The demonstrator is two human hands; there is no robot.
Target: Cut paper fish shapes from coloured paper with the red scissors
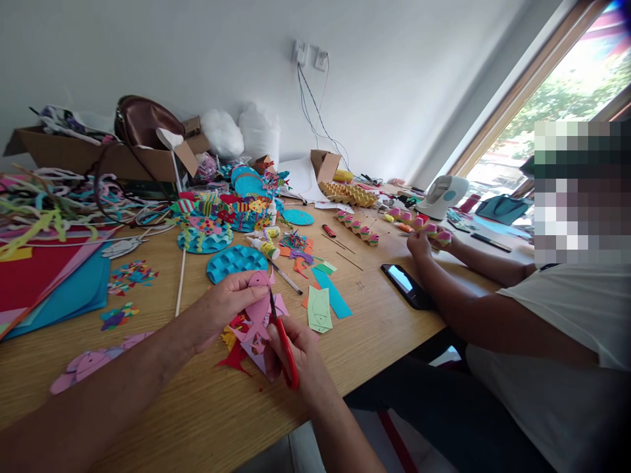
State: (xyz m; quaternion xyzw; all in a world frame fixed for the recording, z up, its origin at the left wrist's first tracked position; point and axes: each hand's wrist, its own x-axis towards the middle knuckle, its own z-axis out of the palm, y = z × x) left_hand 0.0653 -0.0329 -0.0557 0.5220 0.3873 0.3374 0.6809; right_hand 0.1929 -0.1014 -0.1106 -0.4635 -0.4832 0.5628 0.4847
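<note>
Over table [374, 328], L fingers [250, 289] pinch pink fish [257, 303]; R fingers [280, 332] grip red-handled scissors [286, 355] at its edge.

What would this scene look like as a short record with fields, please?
Left hand: holds a pink paper fish
Right hand: holds red-handled scissors, blades at the fish's edge
Beside the fish: pen; green paper with a drawn fish
Far left: red paper; blue paper
Back left: brown bag in a cardboard box
Co-worker's hands: on a pink bumpy strip
Near co-worker: phone
</note>
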